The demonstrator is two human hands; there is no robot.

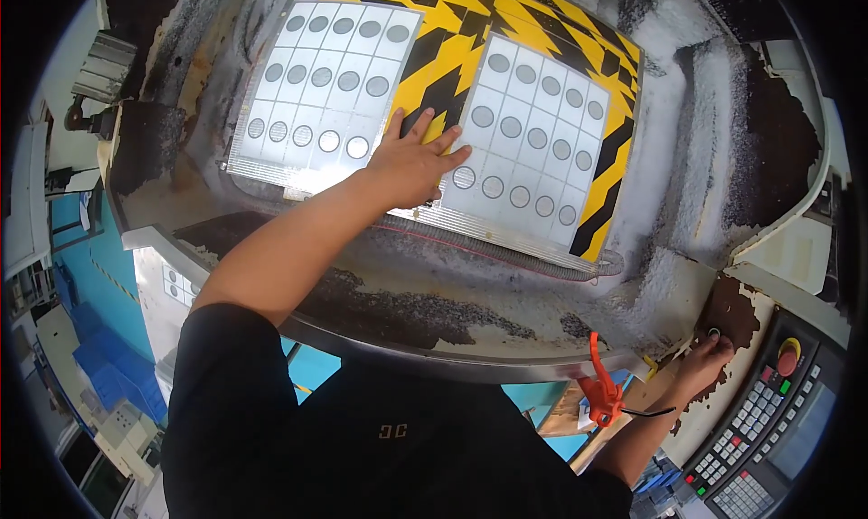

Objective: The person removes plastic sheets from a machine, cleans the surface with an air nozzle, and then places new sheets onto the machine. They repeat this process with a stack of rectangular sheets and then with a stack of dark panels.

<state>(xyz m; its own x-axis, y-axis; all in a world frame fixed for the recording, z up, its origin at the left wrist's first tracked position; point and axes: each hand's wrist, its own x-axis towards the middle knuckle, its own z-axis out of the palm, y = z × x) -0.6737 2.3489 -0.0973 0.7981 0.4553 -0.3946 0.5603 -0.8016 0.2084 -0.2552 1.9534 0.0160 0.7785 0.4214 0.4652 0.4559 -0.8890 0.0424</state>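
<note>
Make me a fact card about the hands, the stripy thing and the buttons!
Left hand: spread on the yellow-and-black striped panel, between two circle-patterned white sheets
Right hand: at a small round knob; grip unclear
Red blow gun: left of the right hand
Control panel: far right, with keys and a red emergency-stop button

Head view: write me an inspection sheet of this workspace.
Surface: scuffed machine interior, with dark patches and pale residue.
Job's things: left panel and right panel, both white with grey circles, bordered by yellow-and-black striping.
Clutter: orange trigger tool near the front edge.
Hands: left hand spread over the strip between the panels; right hand at a small round fitting.
Cables: ribbed hose along the panels' near side; black line at the orange tool.
Surroundings: control panel at right; blue bins at lower left.
</note>
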